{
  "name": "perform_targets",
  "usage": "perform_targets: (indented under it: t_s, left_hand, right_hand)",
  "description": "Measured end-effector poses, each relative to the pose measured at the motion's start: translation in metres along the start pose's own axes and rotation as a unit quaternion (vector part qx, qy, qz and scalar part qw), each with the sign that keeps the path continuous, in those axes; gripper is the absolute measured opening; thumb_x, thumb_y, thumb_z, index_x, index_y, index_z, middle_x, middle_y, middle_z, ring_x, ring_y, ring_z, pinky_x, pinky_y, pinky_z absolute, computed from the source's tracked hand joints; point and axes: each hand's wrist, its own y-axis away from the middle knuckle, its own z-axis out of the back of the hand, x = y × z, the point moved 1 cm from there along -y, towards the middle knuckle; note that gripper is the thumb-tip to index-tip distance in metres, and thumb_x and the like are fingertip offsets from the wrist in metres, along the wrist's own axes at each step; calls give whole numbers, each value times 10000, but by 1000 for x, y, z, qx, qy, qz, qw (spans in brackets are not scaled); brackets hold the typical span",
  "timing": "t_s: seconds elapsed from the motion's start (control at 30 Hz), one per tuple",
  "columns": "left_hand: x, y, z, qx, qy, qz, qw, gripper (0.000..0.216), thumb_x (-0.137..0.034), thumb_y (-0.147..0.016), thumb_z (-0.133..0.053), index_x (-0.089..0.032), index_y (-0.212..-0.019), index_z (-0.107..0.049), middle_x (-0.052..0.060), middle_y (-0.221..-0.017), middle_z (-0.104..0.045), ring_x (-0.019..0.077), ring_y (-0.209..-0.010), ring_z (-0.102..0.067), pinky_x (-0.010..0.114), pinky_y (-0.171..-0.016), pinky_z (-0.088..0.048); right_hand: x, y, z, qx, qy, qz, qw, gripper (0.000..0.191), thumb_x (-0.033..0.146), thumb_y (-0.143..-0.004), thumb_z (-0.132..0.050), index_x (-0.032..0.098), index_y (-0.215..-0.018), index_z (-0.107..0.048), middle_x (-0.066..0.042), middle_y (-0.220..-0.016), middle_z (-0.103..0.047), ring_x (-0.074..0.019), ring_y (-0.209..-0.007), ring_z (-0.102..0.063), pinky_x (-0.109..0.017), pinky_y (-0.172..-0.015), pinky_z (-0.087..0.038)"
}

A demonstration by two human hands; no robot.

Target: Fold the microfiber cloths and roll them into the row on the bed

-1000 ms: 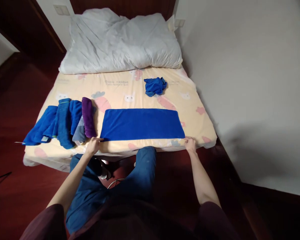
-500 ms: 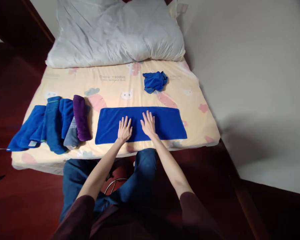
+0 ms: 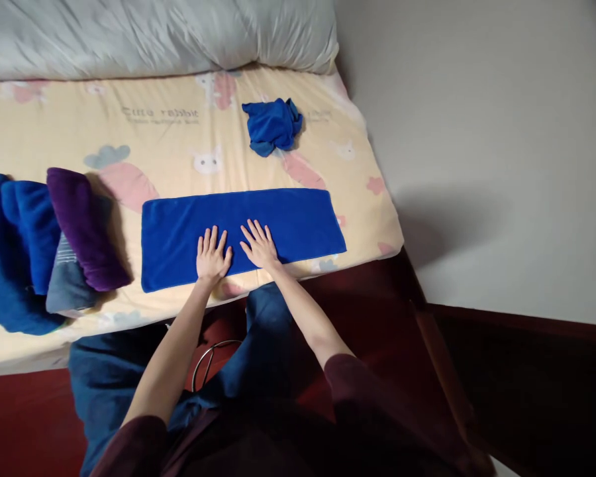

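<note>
Bed sheet [image 3: 169, 146]: pale yellow, printed with rabbits, carrots and "Cute rabbit" lettering, spread over the bed.
Grey-white bedding [image 3: 169, 36]: puffy, lying across the far end, cut off by the frame.
Blue towel [image 3: 234, 213]: laid flat in a long rectangle near the bed's front edge, one long side facing the person.
Towel row, at the left: a darker blue roll [image 3: 7, 285] cut by the frame, a bright blue towel [image 3: 32, 228], a grey-blue cloth [image 3: 69, 285] with pale stripes, and a purple roll [image 3: 85, 228] partly over it.
Crumpled blue cloth [image 3: 273, 126]: beyond the flat towel, apart from it.
Left hand [image 3: 213, 258]: palm down on the towel, fingers spread, grasping nothing.
Right hand [image 3: 261, 249]: just beside, likewise flat on the towel, gripping nothing.
</note>
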Motion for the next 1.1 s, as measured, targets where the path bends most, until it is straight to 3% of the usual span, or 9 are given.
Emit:
perform_targets:
  t_s: [0.17,0.37,0.5,0.6,0.77,0.9,1.0,1.1]
  left_hand:
    - [33,20,32,-25,-31,58,998,627,-440,-986,-418,-204,-1566,-389,96,-1686,-199,318,-1573,-97,586,-1263,-72]
    - [85,50,72,-52,-49,138,988,699,-486,-980,-389,-139,-1585,-335,143,-1694,-136,354,-1569,-72,598,-1261,-49]
    - [92,55,77,-53,-62,150,985,716,-496,-979,-385,-136,-1593,-315,152,-1694,-130,358,-1567,-82,591,-1263,-69]
    - [89,52,75,-51,-68,160,984,706,-486,-977,-386,-151,-1594,-315,142,-1695,-138,351,-1568,-85,593,-1262,-71]
    - [91,55,73,-52,-62,168,982,706,-467,-970,-405,-152,-1594,-310,137,-1698,-122,358,-1568,-76,609,-1257,-34]
    - [89,50,76,-51,-69,150,985,694,-461,-985,-374,-119,-1586,-319,148,-1696,-112,357,-1571,-32,613,-1255,-6]
    - [63,18,66,-48,-70,83,993,689,-453,-988,-390,-109,-1582,-328,137,-1697,-112,337,-1574,13,584,-1268,-4]
    - [23,-37,35,-24,-41,-3,999,670,-425,-994,-398,-131,-1591,-315,106,-1697,-137,304,-1578,-6,546,-1282,-18]
  right_hand:
    - [-46,12,10,-43,-8,14,999,579,425,-1056,-354,223,-1598,-322,-27,-1690,-182,-212,-1582,-96,-499,-1289,-48]
    - [-152,45,31,-95,10,-99,990,610,421,-1058,-313,151,-1604,-284,-87,-1696,-160,-222,-1578,-110,-514,-1280,-61]
    - [-215,63,39,-151,22,-183,971,641,434,-1056,-306,108,-1607,-268,-116,-1689,-173,-222,-1573,-121,-462,-1281,-33]
    - [-237,66,37,-180,21,-217,959,664,443,-1057,-306,69,-1604,-263,-143,-1684,-170,-226,-1570,-114,-422,-1274,7]
    - [-242,67,32,-195,-2,-204,959,676,423,-1048,-333,36,-1598,-263,-180,-1676,-172,-276,-1570,-112,-477,-1266,8]
    - [-231,60,46,-168,-9,-226,959,662,382,-1025,-379,14,-1573,-326,-231,-1652,-213,-328,-1562,-155,-530,-1264,-22]
    - [-194,24,60,-173,35,-164,971,654,383,-1039,-321,42,-1595,-284,-193,-1673,-175,-308,-1573,-114,-533,-1275,-34]
    - [-129,-33,52,-156,44,-57,985,640,384,-1055,-261,76,-1615,-223,-139,-1690,-156,-277,-1580,-88,-570,-1273,-42]
